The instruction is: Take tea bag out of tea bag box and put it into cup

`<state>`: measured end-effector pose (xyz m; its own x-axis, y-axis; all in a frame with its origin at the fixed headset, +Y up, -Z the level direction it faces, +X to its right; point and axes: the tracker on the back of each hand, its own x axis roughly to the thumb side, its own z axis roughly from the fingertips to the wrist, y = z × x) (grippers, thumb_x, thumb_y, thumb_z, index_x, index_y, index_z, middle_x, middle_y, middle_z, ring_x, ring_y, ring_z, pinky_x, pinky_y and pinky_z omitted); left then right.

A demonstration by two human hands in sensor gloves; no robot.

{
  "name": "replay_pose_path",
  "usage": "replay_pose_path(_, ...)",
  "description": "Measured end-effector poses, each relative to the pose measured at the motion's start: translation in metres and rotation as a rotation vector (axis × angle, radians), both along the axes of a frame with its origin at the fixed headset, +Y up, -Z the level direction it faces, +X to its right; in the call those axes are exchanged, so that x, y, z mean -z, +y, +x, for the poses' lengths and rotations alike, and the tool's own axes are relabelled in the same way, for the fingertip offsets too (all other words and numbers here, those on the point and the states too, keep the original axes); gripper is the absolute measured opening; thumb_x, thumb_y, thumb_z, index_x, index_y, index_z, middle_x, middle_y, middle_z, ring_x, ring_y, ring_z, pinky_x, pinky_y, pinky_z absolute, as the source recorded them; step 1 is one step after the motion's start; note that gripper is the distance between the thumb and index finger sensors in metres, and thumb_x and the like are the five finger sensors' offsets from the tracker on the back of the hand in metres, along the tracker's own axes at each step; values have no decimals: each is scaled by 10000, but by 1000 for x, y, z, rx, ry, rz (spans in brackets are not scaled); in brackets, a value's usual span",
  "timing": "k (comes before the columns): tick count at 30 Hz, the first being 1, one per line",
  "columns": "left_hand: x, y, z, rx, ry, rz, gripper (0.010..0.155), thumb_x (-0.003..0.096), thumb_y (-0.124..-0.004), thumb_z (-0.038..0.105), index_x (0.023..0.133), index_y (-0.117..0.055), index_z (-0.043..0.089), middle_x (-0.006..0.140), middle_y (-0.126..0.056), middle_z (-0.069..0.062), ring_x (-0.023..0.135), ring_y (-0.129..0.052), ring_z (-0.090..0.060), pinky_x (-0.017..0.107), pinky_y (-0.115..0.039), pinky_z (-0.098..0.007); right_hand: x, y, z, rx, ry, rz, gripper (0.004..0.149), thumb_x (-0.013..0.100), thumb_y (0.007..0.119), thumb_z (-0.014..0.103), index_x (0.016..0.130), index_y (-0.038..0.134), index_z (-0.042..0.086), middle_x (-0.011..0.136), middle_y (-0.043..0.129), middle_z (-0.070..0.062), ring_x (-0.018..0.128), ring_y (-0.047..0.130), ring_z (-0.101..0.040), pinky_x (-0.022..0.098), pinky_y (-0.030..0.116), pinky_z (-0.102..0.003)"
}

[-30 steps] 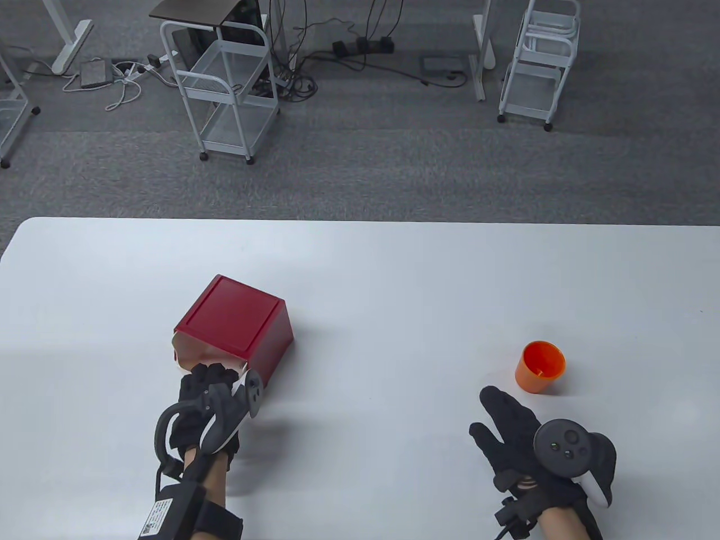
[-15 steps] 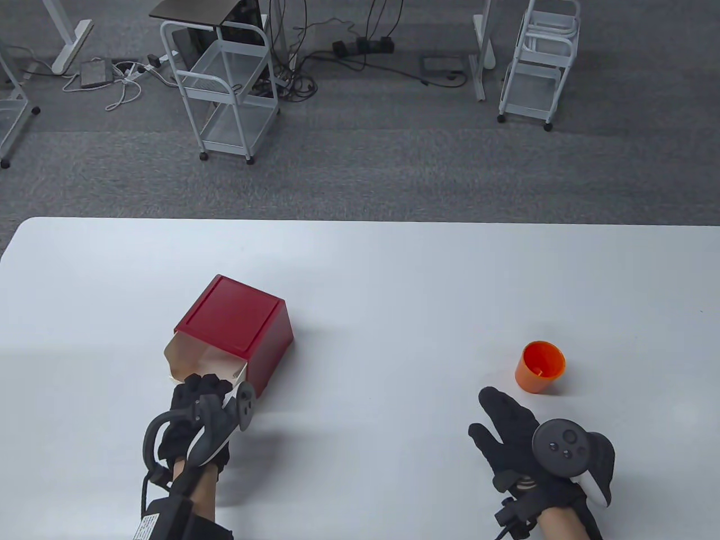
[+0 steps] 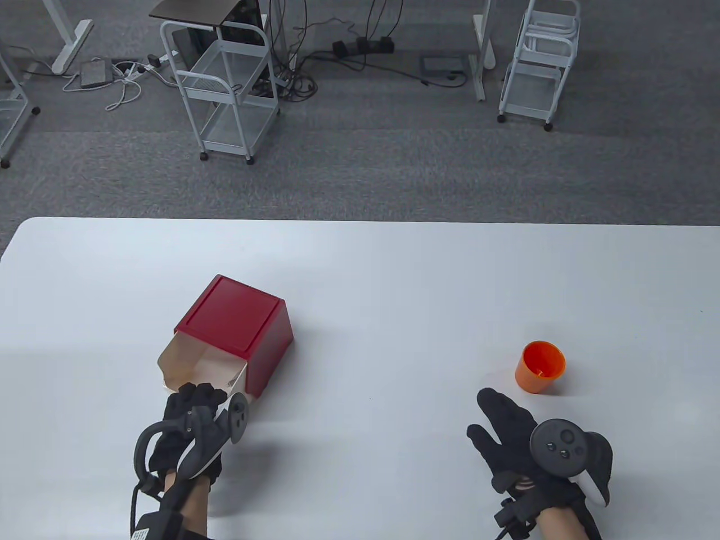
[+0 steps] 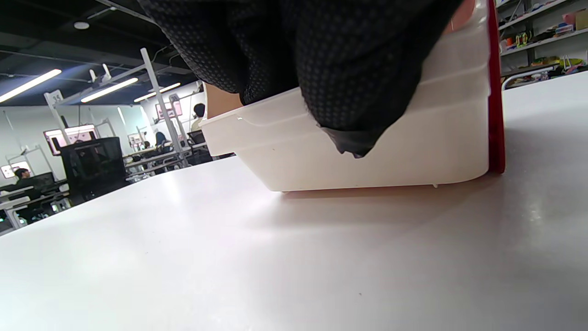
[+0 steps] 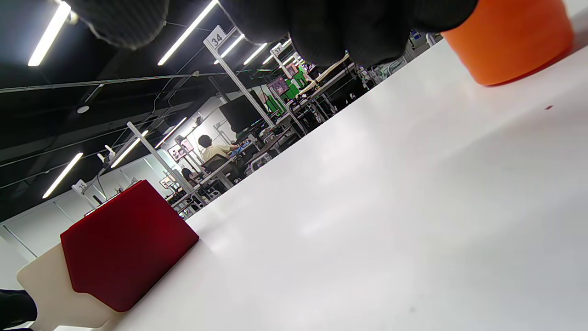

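A red tea bag box (image 3: pixel 239 326) lies on the white table (image 3: pixel 394 270) at the left. Its cream inner drawer (image 3: pixel 194 368) sticks out toward me. My left hand (image 3: pixel 191 400) grips the drawer's front edge; in the left wrist view its fingers (image 4: pixel 349 69) hook over the drawer wall (image 4: pixel 413 151). No tea bag shows. An orange cup (image 3: pixel 540 367) stands upright at the right, empty as far as I can see. My right hand (image 3: pixel 500 416) rests flat and open on the table just in front of the cup. The right wrist view shows the cup (image 5: pixel 510 41) and the box (image 5: pixel 124 239).
Beyond the table's far edge are grey carpet, white wire carts (image 3: pixel 228 84) and cables. The table between the box and the cup is bare white surface.
My left hand has pulled back toward me, sliding the cream drawer further out of the red box. The right hand and the cup have not moved.
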<state>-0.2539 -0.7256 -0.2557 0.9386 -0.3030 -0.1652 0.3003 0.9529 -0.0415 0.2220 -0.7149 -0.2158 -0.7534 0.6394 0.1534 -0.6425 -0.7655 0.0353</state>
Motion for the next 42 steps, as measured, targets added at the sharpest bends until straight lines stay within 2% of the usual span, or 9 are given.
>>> replay_pose_path(42,-28,-1,-18,-6,-7,-41,470,355,-913,347,808,-868,463,985,-898,197,964,-870,-129,735,-758,-310,0,-2,-3,-12,8,-9,698,474,697,549,1014,561,128,1052,613,-246,884,651,-551,664,566,-635)
